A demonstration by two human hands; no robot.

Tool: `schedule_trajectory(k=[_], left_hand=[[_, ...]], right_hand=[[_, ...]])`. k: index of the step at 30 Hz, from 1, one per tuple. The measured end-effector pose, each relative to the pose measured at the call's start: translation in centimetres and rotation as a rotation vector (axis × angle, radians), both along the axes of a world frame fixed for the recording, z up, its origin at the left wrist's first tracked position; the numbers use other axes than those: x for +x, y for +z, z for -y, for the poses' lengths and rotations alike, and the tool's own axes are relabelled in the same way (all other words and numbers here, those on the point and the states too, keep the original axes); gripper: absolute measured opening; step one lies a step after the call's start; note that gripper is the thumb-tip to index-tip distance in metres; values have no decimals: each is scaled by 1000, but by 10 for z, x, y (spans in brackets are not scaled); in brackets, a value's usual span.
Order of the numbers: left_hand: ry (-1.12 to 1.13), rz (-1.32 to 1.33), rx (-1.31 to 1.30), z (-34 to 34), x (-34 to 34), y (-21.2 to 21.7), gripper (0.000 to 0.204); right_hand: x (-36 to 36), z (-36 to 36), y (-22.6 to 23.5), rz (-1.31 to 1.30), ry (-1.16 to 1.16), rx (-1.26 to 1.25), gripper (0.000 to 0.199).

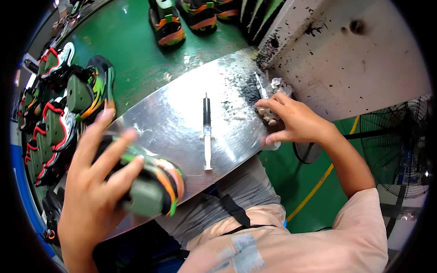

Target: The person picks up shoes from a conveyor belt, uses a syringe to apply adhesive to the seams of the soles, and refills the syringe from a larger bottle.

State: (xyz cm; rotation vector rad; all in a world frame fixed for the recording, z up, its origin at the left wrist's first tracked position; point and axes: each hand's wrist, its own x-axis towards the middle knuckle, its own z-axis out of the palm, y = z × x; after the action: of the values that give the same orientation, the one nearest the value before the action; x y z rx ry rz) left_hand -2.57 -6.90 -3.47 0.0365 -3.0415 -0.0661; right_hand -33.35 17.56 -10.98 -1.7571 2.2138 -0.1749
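Note:
My left hand point(93, 182) is at the left, fingers spread and slightly blurred, over a shoe point(157, 182) with a grey-green block in its opening. Whether the fingertips touch the shoe cannot be made out. Toward the bench's right end, my right hand point(300, 119) has thumb and fingers apart beside a crumpled, stained white wad point(278, 86). A thin, pointed tool point(261, 85) lies by that wad. Between the hands, a syringe point(207, 129) with black contents rests on the metal bench point(168, 113), its tip pointing away from me.
Several shoes with green blocks point(54, 125) stand in rows at the left. More shoes point(167, 27) sit on a green surface beyond the bench. A black-spotted pale panel point(337, 54) rises at the right. Below it stands a black fan point(396, 145).

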Motion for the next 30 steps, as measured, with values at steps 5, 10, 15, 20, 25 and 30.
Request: schedule_trajectory(k=[5,10,15,20,25,30], left_hand=[[26,-153,19,-19,53,-14,20],[260,-266,-95,-79,111,-33,15],[280,-380,-211,-92,128,-52,14],[250,-391,-268,-89,130,-49,15],[414,-634,-79,-98,119,-69,15],[376,-618,-111,-95,122,-73,15]], right_hand=[[16,1,-14,604,-272,-219,58],[62,-3,6,1168,-713,-221,52],[151,89,38,1741,54,-314,98],[201,144,31,1930,113,29,111],[210,155,17,1928,-4,26,111],[217,164,14,1890,-77,55,110]])
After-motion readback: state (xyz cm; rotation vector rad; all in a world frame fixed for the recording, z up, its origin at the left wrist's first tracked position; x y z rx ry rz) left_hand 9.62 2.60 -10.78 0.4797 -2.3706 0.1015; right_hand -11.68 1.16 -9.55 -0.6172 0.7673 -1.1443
